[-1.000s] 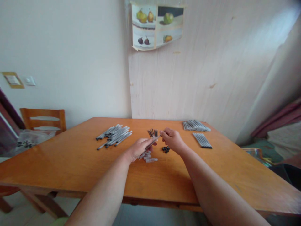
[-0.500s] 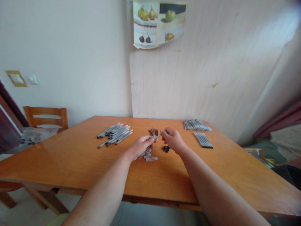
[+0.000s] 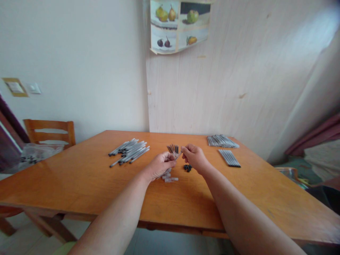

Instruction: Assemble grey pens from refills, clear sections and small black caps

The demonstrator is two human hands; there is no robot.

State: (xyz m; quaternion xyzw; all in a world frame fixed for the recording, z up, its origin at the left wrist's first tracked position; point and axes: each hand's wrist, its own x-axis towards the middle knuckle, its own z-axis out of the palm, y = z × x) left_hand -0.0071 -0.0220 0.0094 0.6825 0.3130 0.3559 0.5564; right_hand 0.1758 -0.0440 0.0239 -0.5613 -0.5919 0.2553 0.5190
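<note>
Over the middle of the table, my left hand [image 3: 162, 165] and my right hand [image 3: 194, 156] are both closed around a slim pale pen part [image 3: 178, 156] that spans the short gap between them. Its exact kind is too small to make out. Under my left hand lie several clear pen caps [image 3: 170, 179], partly hidden by it. Close below my right hand sits a small heap of black plugs [image 3: 187, 168]. Just beyond the fingers is a fan of thin dark sticks, which look like refills [image 3: 174, 148].
A loose pile of grey pens [image 3: 130, 150] with black ends lies on the left of the wooden table [image 3: 106, 191]. To the right are a neat row of pens [image 3: 229, 158] and a larger bundle [image 3: 222, 141]. A chair [image 3: 50, 131] stands at the left.
My left hand has turned slightly and its fingers have curled in more around the pen part. My right hand stays almost where it was. The view has shifted slightly.
</note>
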